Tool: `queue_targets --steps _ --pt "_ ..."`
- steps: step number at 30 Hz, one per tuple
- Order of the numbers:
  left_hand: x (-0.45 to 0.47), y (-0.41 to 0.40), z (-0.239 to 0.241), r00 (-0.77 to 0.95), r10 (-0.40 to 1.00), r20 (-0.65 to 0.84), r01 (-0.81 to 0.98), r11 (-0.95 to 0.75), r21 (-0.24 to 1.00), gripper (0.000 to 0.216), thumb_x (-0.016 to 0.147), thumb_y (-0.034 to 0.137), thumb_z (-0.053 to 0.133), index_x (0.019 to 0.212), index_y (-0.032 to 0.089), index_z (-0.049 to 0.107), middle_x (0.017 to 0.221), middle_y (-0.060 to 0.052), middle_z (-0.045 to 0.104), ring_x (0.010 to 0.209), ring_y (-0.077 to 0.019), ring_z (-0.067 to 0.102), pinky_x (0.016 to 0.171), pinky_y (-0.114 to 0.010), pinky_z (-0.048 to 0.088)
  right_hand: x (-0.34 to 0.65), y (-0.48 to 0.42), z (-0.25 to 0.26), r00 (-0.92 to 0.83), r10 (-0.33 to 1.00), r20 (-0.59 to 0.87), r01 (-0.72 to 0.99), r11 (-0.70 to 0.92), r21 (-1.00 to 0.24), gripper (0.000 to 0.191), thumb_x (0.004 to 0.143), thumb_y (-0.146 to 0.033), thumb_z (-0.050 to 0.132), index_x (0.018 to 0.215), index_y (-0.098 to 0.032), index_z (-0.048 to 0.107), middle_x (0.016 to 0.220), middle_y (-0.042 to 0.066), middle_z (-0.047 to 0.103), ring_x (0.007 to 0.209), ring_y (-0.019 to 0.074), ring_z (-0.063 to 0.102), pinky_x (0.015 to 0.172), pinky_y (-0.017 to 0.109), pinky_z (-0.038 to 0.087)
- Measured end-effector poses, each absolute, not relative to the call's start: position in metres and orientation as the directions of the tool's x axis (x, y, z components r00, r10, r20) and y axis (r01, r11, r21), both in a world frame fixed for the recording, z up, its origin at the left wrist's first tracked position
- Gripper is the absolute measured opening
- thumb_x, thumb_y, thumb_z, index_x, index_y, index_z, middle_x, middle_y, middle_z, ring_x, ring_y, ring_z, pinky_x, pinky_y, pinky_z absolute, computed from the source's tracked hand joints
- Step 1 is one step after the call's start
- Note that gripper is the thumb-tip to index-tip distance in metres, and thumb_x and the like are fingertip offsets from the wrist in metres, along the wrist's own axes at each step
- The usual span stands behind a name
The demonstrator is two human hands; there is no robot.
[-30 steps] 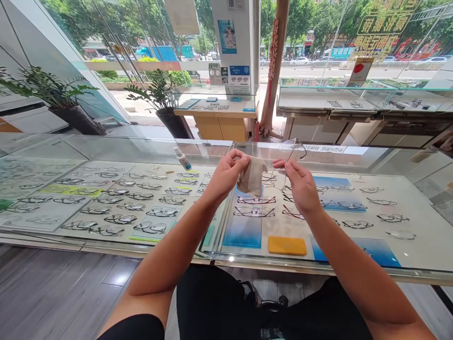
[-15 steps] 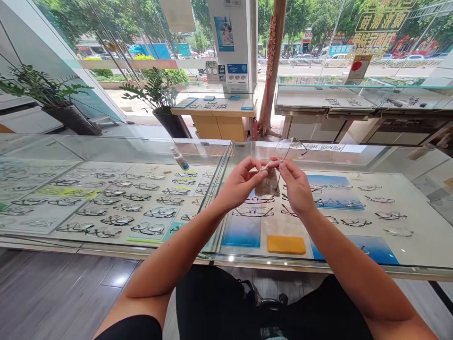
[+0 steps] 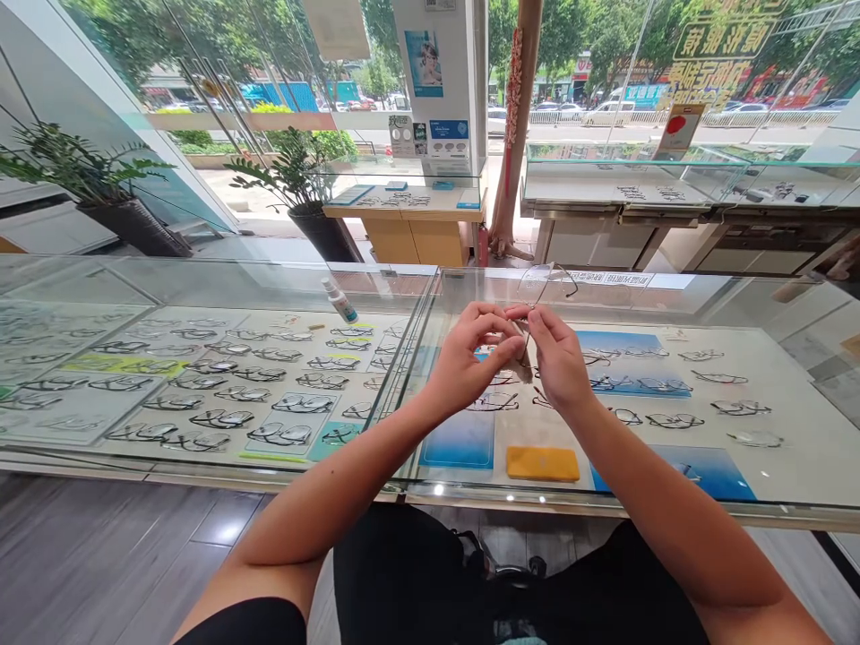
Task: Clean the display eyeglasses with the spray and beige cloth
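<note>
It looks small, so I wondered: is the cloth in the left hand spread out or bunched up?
Bunched up, it seems: only a narrow end of the cloth shows below the left hand; the rest is hidden.

We hold a thin-framed pair of glasses (image 3: 538,286) tilted on end, clear-lensed, one dark-tipped temple jutting out above; lower down, we pinch a beige cloth (image 3: 523,367), bunched and partly hidden.

A white bottle (image 3: 340,302) and yellow case (image 3: 543,463) are carried by the glass bench (image 3: 799,475). Eyeglasses (image 3: 279,435) are displayed inside.
</note>
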State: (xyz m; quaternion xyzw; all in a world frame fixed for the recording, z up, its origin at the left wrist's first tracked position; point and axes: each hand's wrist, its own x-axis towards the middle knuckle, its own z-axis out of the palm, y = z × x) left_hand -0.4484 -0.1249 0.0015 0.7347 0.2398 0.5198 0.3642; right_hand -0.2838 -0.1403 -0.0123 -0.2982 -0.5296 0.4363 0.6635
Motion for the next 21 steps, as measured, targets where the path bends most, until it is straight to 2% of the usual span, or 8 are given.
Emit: queue_targets --steps 3,7,10,13,17,19,21 --pt "-0.4466 -0.1252 0.0008 0.319 0.729 0.606 -0.039 -0.628 0.777 0.025 0.106 0.044 0.077 0.099 0.021 0.080 0.115 -0.009 0.063 0.114 -0.0200 0.068 0.092 -0.031 0.064 -0.2837 -0.1405 -0.0135 0.055 0.893 0.447 -0.271 0.444 -0.854 0.029 0.110 -0.055 0.066 0.106 -0.033 0.084 0.118 0.003 0.081 0.128 0.0250 0.071 0.121 0.042 0.050" --pt "-0.4445 -0.1266 -0.0011 0.304 0.762 0.571 -0.094 -0.573 0.814 0.022 0.102 0.041 0.083 0.105 0.021 0.077 0.123 -0.008 0.064 0.112 -0.0178 0.071 0.096 -0.030 0.062 -0.2837 -0.1405 -0.0149 0.043 0.897 0.440 -0.315 0.430 -0.846 0.027 0.110 -0.054 0.066 0.108 -0.035 0.085 0.124 0.002 0.080 0.133 0.0256 0.069 0.127 0.045 0.046" --pt "-0.4440 -0.1275 -0.0010 0.325 0.818 0.474 -0.164 -0.446 0.880 0.034 0.098 0.044 0.087 0.116 0.022 0.069 0.125 -0.007 0.069 0.102 -0.0147 0.073 0.095 -0.030 0.060 -0.2834 -0.1409 -0.0146 0.041 0.896 0.443 -0.318 0.432 -0.844 0.027 0.110 -0.053 0.067 0.110 -0.035 0.085 0.128 0.002 0.079 0.138 0.0260 0.067 0.132 0.047 0.041" --pt "-0.4448 -0.1268 0.0009 0.363 0.865 0.346 -0.206 -0.288 0.935 0.049 0.092 0.048 0.093 0.119 0.021 0.063 0.125 -0.008 0.072 0.088 -0.0109 0.070 0.082 -0.026 0.058 -0.2830 -0.1418 -0.0141 0.036 0.896 0.442 -0.314 0.430 -0.846 0.028 0.110 -0.054 0.066 0.111 -0.034 0.086 0.132 0.003 0.078 0.143 0.0268 0.064 0.136 0.048 0.037" --pt "-0.4467 -0.1231 0.0018 0.432 0.869 0.241 -0.241 -0.146 0.959 0.058 0.085 0.053 0.099 0.117 0.020 0.063 0.111 -0.005 0.074 0.093 -0.0139 0.071 0.084 -0.027 0.057 -0.2824 -0.1419 -0.0145 0.046 0.892 0.449 -0.303 0.441 -0.845 0.028 0.108 -0.055 0.068 0.107 -0.034 0.086 0.132 0.004 0.078 0.146 0.0279 0.062 0.138 0.050 0.035" --pt "-0.4471 -0.1215 0.0012 0.451 0.861 0.233 -0.250 -0.129 0.960 0.057 0.085 0.052 0.099 0.119 0.021 0.064 0.102 -0.002 0.072 0.091 -0.0140 0.069 0.083 -0.028 0.057 -0.2822 -0.1414 -0.0148 0.052 0.888 0.456 -0.310 0.449 -0.838 0.027 0.108 -0.055 0.069 0.106 -0.035 0.086 0.131 0.003 0.078 0.147 0.0276 0.062 0.137 0.050 0.035" --pt "-0.4466 -0.1211 0.0008 0.452 0.854 0.259 -0.253 -0.156 0.955 0.055 0.087 0.051 0.097 0.122 0.023 0.066 0.104 -0.002 0.072 0.089 -0.0136 0.068 0.081 -0.028 0.056 -0.2822 -0.1410 -0.0145 0.054 0.886 0.460 -0.321 0.452 -0.832 0.025 0.108 -0.054 0.069 0.107 -0.035 0.086 0.130 0.003 0.078 0.147 0.0270 0.061 0.137 0.049 0.036"
